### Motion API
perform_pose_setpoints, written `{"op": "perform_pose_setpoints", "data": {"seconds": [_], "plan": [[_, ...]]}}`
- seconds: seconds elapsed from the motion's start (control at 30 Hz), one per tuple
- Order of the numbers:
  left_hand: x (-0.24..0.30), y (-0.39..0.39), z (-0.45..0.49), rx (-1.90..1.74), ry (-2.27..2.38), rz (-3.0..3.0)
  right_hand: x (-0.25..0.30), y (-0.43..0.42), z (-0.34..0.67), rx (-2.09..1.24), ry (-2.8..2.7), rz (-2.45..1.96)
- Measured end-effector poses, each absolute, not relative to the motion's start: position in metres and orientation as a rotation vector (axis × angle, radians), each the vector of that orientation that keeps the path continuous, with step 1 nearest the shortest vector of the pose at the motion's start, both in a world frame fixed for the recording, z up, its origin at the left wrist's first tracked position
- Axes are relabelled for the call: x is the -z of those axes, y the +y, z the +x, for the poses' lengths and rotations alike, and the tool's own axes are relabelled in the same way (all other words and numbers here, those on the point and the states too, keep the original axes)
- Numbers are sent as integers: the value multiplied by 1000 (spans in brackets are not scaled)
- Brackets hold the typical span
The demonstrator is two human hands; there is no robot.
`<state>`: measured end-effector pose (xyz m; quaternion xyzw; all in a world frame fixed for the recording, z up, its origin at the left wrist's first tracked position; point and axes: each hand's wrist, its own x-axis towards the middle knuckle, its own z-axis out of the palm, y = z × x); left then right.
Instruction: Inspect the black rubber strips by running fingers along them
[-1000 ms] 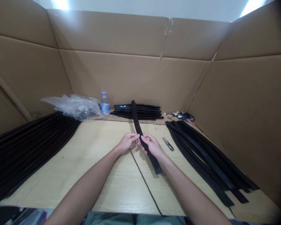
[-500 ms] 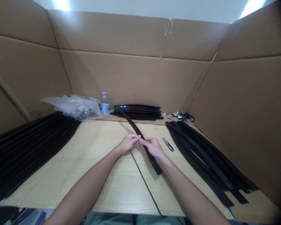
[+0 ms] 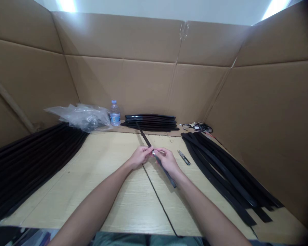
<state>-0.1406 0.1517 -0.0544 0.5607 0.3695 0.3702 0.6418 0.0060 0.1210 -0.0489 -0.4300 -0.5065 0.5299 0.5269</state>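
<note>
A long black strip point(image 3: 167, 173) slants across the middle of the table, held off it at its centre by both hands. My left hand point(image 3: 140, 156) pinches the strip from the left, thumb and fingers closed. My right hand point(image 3: 167, 160) grips it from the right, its thumb close to the left one. A small shiny spot shows on the strip between the thumbs, too small to name. Just right of my right hand lies a pair of thread snips point(image 3: 184, 158) on the table.
More black strips lie at the right point(image 3: 220, 171), and a wide row of black strips point(image 3: 36, 157) covers the left. At the back stand a stack of black strips point(image 3: 151, 122), a water bottle point(image 3: 115, 114) and a clear plastic bag point(image 3: 84, 116). Cardboard walls point(image 3: 123, 82) surround the table.
The strip has been turned on its length, so its narrow edge now faces up. A shiny spot has come into view between the thumbs. Both hands stay in nearly the same place.
</note>
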Motion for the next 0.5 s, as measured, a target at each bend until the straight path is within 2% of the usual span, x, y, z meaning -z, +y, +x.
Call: {"op": "perform_pose_setpoints", "data": {"seconds": [0.5], "plan": [[53,149,-140,-867,834,1331,49,116,4,-1311,-1301,-916]]}}
